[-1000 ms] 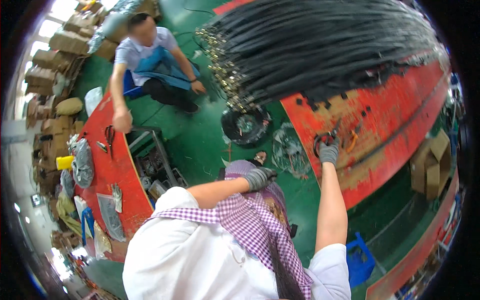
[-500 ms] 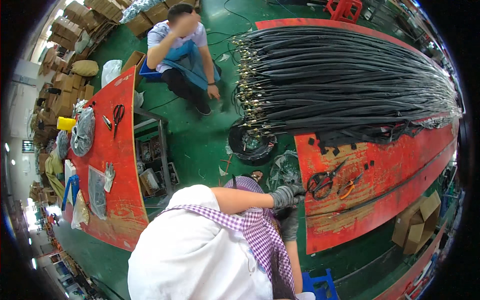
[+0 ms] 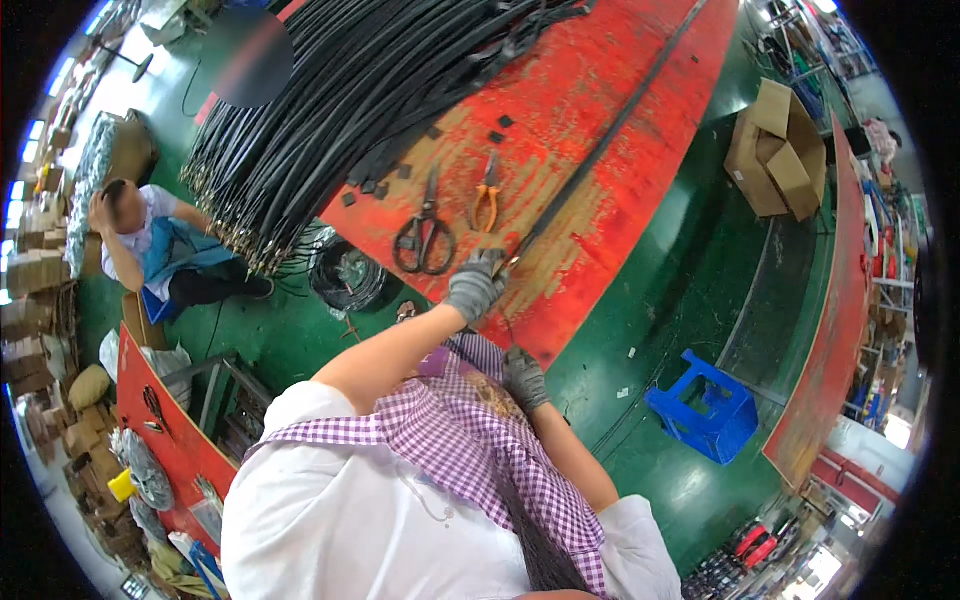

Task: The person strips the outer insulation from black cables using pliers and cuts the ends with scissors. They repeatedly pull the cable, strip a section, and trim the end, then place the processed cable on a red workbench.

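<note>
My left hand (image 3: 476, 287), in a grey glove, is closed at the near end of a long black cable (image 3: 590, 160) that runs away along the red table (image 3: 620, 220). A small metallic end shows by its fingertips. My right hand (image 3: 525, 380), gloved as well, is low at the table's near edge with its fingers curled. A thin dark strand reaches down toward it, but what the fingers hold is hidden. Just beyond my left hand lie black-handled scissors (image 3: 425, 240) and orange-handled pliers (image 3: 486, 205). Small black pieces (image 3: 497, 136) are scattered past them.
A large bundle of black cables (image 3: 330, 120) with brass-coloured ends covers the table's far left. Below it, a black coil (image 3: 350, 275) sits on the green floor. A person (image 3: 160, 240) sits at left. At right are a blue stool (image 3: 705, 405) and an open carton (image 3: 775, 160).
The view has swung to the right. My left hand has moved from beside the table's edge onto its top, at the cable's end. My hands are now farther apart.
</note>
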